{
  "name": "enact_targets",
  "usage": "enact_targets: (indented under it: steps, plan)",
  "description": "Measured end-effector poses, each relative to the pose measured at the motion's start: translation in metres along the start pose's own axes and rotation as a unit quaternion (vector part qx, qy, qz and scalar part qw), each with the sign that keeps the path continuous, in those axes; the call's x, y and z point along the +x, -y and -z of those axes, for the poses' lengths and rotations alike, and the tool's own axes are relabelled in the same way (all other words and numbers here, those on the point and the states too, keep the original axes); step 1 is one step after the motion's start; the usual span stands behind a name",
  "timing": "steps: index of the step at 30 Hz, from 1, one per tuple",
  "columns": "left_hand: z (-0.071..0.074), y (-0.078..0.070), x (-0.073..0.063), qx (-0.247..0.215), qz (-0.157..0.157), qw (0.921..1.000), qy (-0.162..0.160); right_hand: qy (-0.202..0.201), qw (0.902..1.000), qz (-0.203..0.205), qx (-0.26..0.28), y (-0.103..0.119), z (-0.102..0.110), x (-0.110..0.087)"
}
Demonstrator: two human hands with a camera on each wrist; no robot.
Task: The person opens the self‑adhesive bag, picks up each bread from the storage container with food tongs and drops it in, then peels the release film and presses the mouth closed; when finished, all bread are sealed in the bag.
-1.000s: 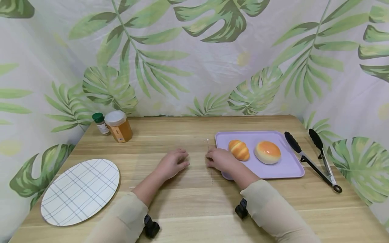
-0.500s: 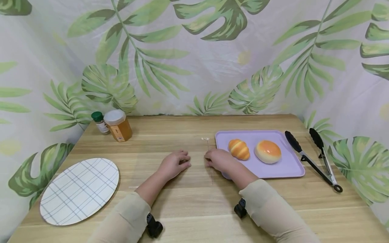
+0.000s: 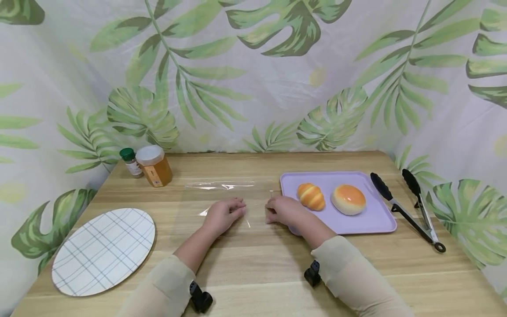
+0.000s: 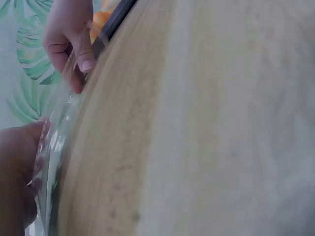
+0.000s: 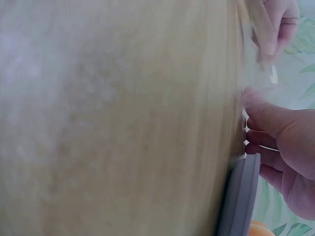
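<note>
A thin clear plastic bag (image 3: 219, 187) lies on the table between both hands, wrinkled and shining along its far edge. My left hand (image 3: 224, 215) pinches it near the middle, thumb close to the fingers. On the bag's right side, my right hand (image 3: 283, 209) pinches the edge between thumb and fingertips. The left wrist view shows the raised plastic (image 4: 58, 132) running between the left hand (image 4: 17, 162) and the right hand (image 4: 69, 42). In the right wrist view the right hand (image 5: 290, 142) is beside the tray's rim (image 5: 241, 196); the plastic is blurred there.
A purple tray (image 3: 370, 222) carries a croissant (image 3: 310, 196) and a round bun (image 3: 348, 199). Black-tipped tongs (image 3: 412, 220) lie to its right. A checked oval plate (image 3: 104, 251) is at left. Behind it stand a honey jar (image 3: 155, 167) and a green-capped shaker (image 3: 131, 163).
The bag has gone from lying flat to wrinkled, with its upper plastic lifted near the fingers and bright folds along the far edge. Both hands have barely moved.
</note>
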State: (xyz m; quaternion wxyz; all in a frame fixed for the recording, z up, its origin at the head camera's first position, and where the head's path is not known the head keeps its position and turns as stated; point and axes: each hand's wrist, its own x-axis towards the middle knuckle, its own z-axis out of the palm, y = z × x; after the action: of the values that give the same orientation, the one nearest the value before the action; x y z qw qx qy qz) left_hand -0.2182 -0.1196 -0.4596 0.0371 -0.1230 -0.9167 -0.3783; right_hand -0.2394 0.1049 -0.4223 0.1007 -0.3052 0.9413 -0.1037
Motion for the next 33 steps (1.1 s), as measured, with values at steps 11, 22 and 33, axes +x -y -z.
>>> enact_targets:
  steps: [11,22,33]
  plan:
    - [0.013,-0.003,-0.008,-0.084,0.01,0.9961,-0.023,-0.009,0.996,-0.005,0.089,0.004,-0.006,0.004]
    - [0.028,-0.008,-0.01,-0.129,0.016,0.9906,-0.044,-0.016,0.9952,-0.015,0.096,0.012,-0.009,0.006]
    - [0.045,-0.021,-0.014,-0.108,-0.033,0.9916,-0.063,-0.005,0.9957,-0.016,0.091,0.009,-0.01,0.01]
